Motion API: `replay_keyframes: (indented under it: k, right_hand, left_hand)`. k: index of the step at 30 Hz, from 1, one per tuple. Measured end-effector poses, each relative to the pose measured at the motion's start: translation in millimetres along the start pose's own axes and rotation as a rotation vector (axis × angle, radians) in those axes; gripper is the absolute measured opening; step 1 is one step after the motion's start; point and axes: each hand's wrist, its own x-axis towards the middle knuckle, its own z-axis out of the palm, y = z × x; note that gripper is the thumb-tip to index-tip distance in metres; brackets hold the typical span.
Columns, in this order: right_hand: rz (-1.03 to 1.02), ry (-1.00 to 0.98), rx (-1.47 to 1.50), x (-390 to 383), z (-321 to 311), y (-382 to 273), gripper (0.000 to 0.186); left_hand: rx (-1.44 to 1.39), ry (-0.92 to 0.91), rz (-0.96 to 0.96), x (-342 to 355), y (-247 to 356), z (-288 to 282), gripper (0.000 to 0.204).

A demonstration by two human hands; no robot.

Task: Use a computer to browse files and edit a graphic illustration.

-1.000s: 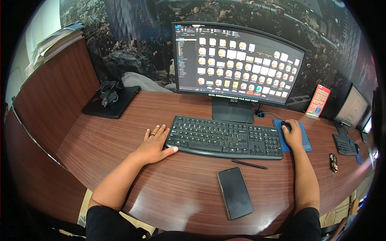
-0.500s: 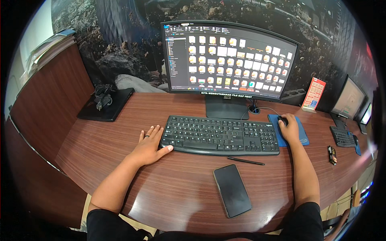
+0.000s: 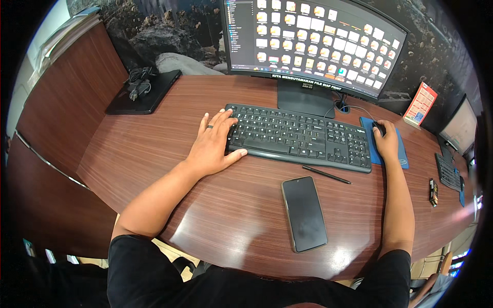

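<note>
A black keyboard lies across the middle of the desk. At its left end rests my left hand, fingers spread, fingertips over the leftmost keys and thumb along the front edge. A dark ring circles one finger. My right hand is curved over a black computer mouse, partly hidden under the fingers, on a blue mouse pad. Beyond the keyboard a monitor displays rows of file icons. Between my forearms lie a black pen and a smartphone with a dark screen.
A flat black device with a coiled cable on top sits at the back left, beside a wooden partition. On the right are an upright card stand, a small black box, a second monitor and a second keyboard.
My view has tilted downward, so the desk appears higher. My left hand has moved forward, its fingers now over the keyboard's left keys. The right hand stays on the mouse.
</note>
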Motion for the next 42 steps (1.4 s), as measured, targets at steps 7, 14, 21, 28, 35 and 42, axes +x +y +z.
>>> replay_keyframes:
  k: [7, 14, 21, 28, 35, 42]
  right_hand:
    - [-0.013, 0.026, 0.020, -4, 2, -6, 0.026]
    - [0.027, 0.040, 0.040, -5, -3, -9, 0.027]
    - [0.122, 0.006, -0.042, -5, -6, -14, 0.029]
    - [0.227, 0.000, -0.112, -4, -8, -18, 0.040]
    - [0.264, -0.001, -0.153, -4, -8, -19, 0.045]
    - [0.262, 0.003, -0.145, -4, -8, -19, 0.043]
  left_hand:
    - [0.152, -0.120, 0.045, -4, 3, -8, 0.064]
    - [0.084, -0.133, 0.014, -1, 2, -5, 0.068]
    - [0.084, -0.176, 0.016, 0, 1, -7, 0.069]
    - [0.078, -0.191, -0.003, 2, 2, -8, 0.068]
    - [0.078, -0.202, -0.010, 2, 4, -9, 0.068]
    - [0.073, -0.205, -0.015, 1, 3, -8, 0.069]
